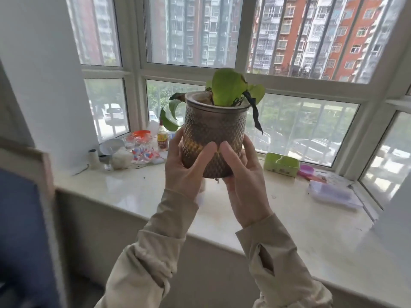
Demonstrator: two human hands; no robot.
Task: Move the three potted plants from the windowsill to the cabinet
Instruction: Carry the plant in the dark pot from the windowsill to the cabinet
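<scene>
Beige sleeves nearest, rising to 2 bare hands. Left hand (186,165) and right hand (242,178) wrapped around a brown, diamond-textured glass pot with a pale inner rim and a few broad green leaves (214,138), fingers curled against its lower wall, thumbs lying across the near face and almost meeting. Held upright in mid-air, clear of the pale, glossy stone windowsill (138,196) and above its middle.

Progress, judged from what shows: 1 pot lifted and in hand, not yet carried off. No other potted plant visible on the sill, so possibly the last of 3, though not certain. Cabinet not identifiable; only a blurred framed edge at the far left.

Materials: pot wall faceted and semi-clear, likely slippery yet well keyed for grip; 1 leaf withered black and hanging limp over the right rim.

Outward along the sill: at left, a small brown bottle with a yellow label (162,136), an orange-lidded clear jar (141,138) and crinkled plastic wrapping; at right, a lime-green plastic box (281,164) and a flat lilac-tinted clear plastic case (333,194).
</scene>
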